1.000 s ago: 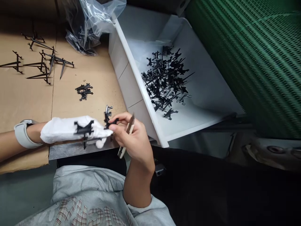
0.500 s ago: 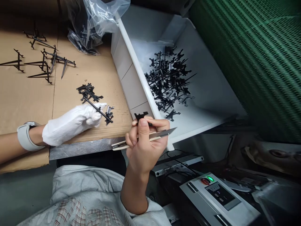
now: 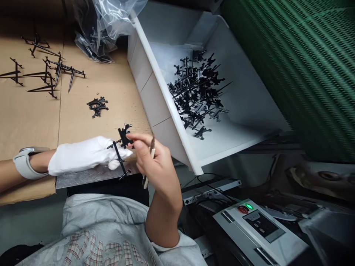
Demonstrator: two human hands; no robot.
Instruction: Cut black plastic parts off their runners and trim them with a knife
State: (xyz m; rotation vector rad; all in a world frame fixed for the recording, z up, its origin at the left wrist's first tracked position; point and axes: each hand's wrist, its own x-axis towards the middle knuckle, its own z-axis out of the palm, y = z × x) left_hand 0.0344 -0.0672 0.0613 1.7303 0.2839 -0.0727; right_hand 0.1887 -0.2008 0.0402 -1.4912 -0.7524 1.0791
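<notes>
Cardboard [image 3: 30, 122] at far left carries branched black frames [image 3: 46, 75], with small loose parts [image 3: 97, 110] to their right. Nearer, our gloved left hand [image 3: 90, 154] grips one branched stem [image 3: 121, 160]. Just right, our right hand [image 3: 159, 170] is wrapped round a knife [image 3: 152, 152], its fingertips at a dark bracket [image 3: 123, 137]; we cannot tell if they pinch it. We seem to be separating bracket from stem, which calls for steadying the stem. Farther right, a white bin [image 3: 186, 144] holds heaped black parts [image 3: 195, 88].
</notes>
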